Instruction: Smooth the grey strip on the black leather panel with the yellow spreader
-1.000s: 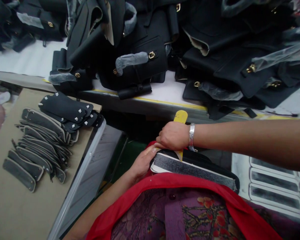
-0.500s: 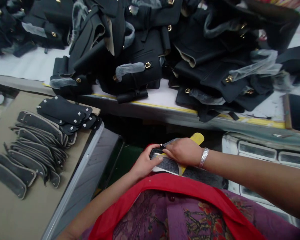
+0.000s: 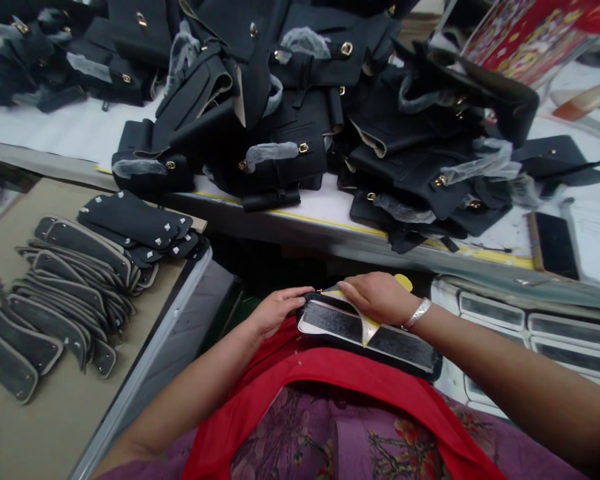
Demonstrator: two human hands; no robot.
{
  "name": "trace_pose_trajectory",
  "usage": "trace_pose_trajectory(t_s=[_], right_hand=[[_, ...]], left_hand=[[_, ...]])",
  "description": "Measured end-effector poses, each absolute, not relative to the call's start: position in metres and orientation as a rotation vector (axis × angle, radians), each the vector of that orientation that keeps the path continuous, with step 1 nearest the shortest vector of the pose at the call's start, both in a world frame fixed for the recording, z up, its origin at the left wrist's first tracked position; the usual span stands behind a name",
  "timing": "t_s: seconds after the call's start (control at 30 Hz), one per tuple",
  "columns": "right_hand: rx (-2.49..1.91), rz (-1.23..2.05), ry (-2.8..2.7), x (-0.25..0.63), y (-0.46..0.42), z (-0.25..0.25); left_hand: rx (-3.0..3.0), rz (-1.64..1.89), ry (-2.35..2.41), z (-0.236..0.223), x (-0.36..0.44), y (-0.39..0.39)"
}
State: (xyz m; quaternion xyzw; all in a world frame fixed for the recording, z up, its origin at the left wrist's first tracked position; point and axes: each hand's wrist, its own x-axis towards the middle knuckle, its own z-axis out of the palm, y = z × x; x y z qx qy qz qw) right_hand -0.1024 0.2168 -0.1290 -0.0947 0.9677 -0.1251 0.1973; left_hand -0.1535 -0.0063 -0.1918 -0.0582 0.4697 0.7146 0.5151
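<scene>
The black piece (image 3: 405,348) lies in front of your body, just above the red apron (image 3: 325,363), under your two hands. Its long axis runs crosswise, sloping from its left end toward the near right. Your left hand (image 3: 275,312) is nearer that left end, fingers stretched narrowly along the far corner; you can't tell from here whether they pinch it. Your right hand (image 3: 384,299) crosses above the middle, closed around a yellow strip (image 3: 404,282) with a smooth, rounded end.

The piece's face is a long, dark, grainy panel with a pale border. On the tan tabletop (image 3: 40,433) to your left, curved strips (image 3: 73,290) with pale edges overlap beside smooth black panels (image 3: 130,219). Ahead, smooth black bags (image 3: 275,170) with gold-coloured fittings and translucent wrapping crowd the white tabletop (image 3: 597,240).
</scene>
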Motion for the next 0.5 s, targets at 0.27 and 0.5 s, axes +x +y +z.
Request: trace_pose_trajectory(t_s=[0.27,0.5], right_hand=[[0.021,-0.601,2.705,-0.087,0.221,-0.131],[0.106,-0.673,2.828,-0.064,0.222,-0.12]], left_hand=[[-0.163,1.67,1.209,-0.191,-0.158,-0.004],[-0.052,1.601,1.339,-0.17,-0.168,0.01]])
